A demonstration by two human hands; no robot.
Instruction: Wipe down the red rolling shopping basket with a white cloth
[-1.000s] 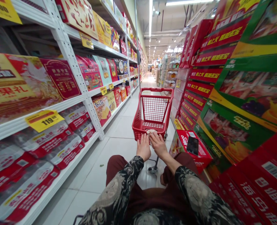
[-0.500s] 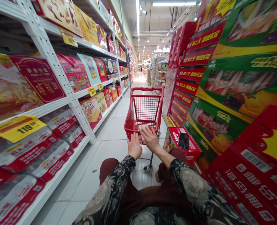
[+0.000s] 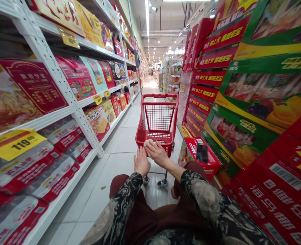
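A red shopping cart point(image 3: 139, 137) stands right in front of me in the aisle, its basket grid visible. At the near rim of the cart, my right hand point(image 3: 157, 153) presses a crumpled white cloth or tissue point(image 3: 147, 143) under its fingers. Much of that white piece is covered by the hand. My left hand point(image 3: 141, 162) is just left of it, fingers stretched forward toward the same rim and holding nothing that I can see. Whether its fingertips touch the cart, I cannot tell.
White shelves point(image 3: 87, 131) with boxed goods and packs of bottles line the left. Stacked green boxes point(image 3: 265, 92) and red cartons point(image 3: 275, 190) rise close on the right. A red box point(image 3: 189, 144) with a blurred dark item on top sits beside my right knee.
My right hand has slid left along the cart's near rim with the white cloth or tissue. My left hand has shifted slightly left as well.
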